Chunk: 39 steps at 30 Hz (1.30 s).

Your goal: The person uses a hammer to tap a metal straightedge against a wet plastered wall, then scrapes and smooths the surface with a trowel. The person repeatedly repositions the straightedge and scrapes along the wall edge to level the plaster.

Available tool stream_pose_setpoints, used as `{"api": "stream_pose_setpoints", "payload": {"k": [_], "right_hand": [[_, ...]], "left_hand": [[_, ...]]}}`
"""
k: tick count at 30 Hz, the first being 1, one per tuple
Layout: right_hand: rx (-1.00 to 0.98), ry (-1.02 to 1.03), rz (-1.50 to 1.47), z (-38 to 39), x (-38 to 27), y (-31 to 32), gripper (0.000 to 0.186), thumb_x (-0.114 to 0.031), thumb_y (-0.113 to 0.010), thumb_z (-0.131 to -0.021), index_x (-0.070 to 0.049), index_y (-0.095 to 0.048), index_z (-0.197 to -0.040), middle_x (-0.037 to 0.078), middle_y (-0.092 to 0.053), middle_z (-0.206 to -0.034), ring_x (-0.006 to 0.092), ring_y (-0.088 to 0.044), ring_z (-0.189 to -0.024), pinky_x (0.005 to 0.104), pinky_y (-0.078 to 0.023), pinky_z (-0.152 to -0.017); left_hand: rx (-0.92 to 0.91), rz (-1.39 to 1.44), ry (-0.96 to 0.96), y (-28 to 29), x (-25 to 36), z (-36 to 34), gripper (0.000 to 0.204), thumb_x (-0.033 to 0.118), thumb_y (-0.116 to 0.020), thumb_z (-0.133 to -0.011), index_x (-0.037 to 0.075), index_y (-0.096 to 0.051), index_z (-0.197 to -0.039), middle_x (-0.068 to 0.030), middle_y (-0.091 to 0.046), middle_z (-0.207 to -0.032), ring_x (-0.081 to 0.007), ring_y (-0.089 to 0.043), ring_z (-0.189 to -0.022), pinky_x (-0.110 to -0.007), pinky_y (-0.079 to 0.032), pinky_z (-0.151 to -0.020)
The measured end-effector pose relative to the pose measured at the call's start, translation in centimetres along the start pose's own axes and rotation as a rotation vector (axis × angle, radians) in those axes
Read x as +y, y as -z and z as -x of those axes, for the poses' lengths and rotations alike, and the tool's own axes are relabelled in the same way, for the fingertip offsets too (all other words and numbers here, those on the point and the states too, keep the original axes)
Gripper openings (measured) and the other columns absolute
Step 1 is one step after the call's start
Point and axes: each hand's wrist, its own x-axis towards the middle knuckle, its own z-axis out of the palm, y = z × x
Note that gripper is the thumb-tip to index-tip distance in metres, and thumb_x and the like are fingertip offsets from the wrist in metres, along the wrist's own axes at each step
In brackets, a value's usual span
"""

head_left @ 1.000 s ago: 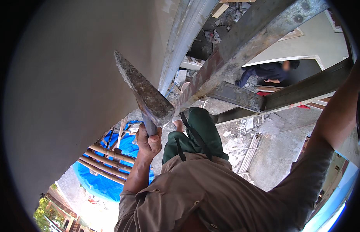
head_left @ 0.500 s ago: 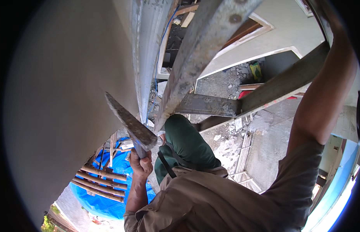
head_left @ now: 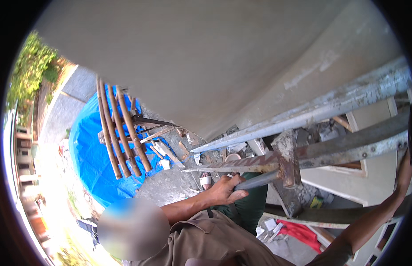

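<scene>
My left hand (head_left: 226, 190) is wrapped round the grey handle of a hammer (head_left: 286, 159). Its head is long, rusty and crusted with whitish grime, and appears right beside a rail of a metal ladder (head_left: 347, 153). My right arm stretches up toward the ladder at the right rim; the fingers there are lost in the dark edge of the picture. My bent leg in green trousers (head_left: 252, 199) is against the ladder. A foot in a white-strapped sandal (head_left: 206, 180) shows lower down.
A grey wall (head_left: 206, 66) spans the top, edged by a pale metal channel (head_left: 312, 111). Below lie a blue tarp (head_left: 88, 155), bamboo poles (head_left: 122, 128), wood scraps and rubble. A red cloth (head_left: 299, 235) lies under the ladder. A round patch at lower left is blurred.
My view has swung left, so the tarp, poles and street show more fully. The hammer has turned from pointing up-left to lying by the ladder rail, still in my left hand.
</scene>
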Motion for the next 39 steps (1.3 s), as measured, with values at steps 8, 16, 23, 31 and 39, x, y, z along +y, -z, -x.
{"api": "stream_pose_setpoints", "payload": {"k": [8, 16, 23, 31, 39], "right_hand": [[-0.150, 0.065, -0.059, -1.6, 0.0, -1.5, 0.062, -0.040, -0.030, -0.102, 0.010, -0.037, -0.138, 0.022, -0.044, -0.141, 0.0335, -0.041, -0.131, 0.0358, -0.027, -0.110], [-0.171, 0.032, 0.069, -1.3, -3.1, -0.3, 0.059, -0.037, -0.031, -0.100, 0.012, -0.047, -0.128, 0.025, -0.052, -0.130, 0.0367, -0.048, -0.123, 0.0371, -0.033, -0.105], [0.358, 0.417, -1.114, 18.2, -23.1, -5.1, 0.063, -0.048, -0.027, -0.098, 0.007, -0.055, -0.109, 0.018, -0.063, -0.089, 0.0292, -0.063, -0.088, 0.0412, -0.050, -0.088], [-1.045, 0.547, -1.192, 30.4, -39.0, -11.9, 0.068, -0.063, -0.032, -0.095, 0.002, -0.049, -0.104, 0.006, -0.053, -0.057, 0.0152, -0.052, -0.047, 0.0318, -0.047, -0.056], [-0.979, 0.264, -1.091, 30.8, -42.8, -12.9, 0.053, -0.055, -0.035, -0.098, -0.003, -0.047, -0.089, 0.004, -0.044, -0.054, 0.0121, -0.044, -0.041, 0.0274, -0.041, -0.045]], "left_hand": [[0.225, 0.034, -0.045, 2.1, 3.3, 3.3, 0.039, 0.038, -0.060, -0.092, 0.002, -0.051, -0.104, -0.0187, -0.058, -0.068, -0.0394, -0.059, -0.060, -0.045, -0.045, -0.054], [0.419, 0.153, -0.147, 2.6, 6.6, 4.0, 0.034, 0.033, -0.057, -0.094, 0.001, -0.050, -0.103, -0.0164, -0.055, -0.067, -0.0359, -0.057, -0.058, -0.042, -0.044, -0.054], [0.563, 0.252, -0.138, 2.2, 8.1, 2.7, 0.031, 0.031, -0.054, -0.096, 0.002, -0.048, -0.102, -0.0161, -0.055, -0.069, -0.0359, -0.056, -0.057, -0.042, -0.044, -0.054], [0.568, 0.551, -0.133, 2.2, 10.9, 2.6, 0.037, 0.027, -0.054, -0.096, -0.001, -0.045, -0.118, -0.0179, -0.058, -0.073, -0.0356, -0.060, -0.062, -0.040, -0.046, -0.057], [0.538, 0.845, 0.032, 4.0, 11.1, 1.7, 0.041, 0.033, -0.045, -0.100, -0.002, -0.045, -0.121, -0.0150, -0.058, -0.073, -0.0236, -0.055, -0.064, -0.038, -0.046, -0.062]]}}
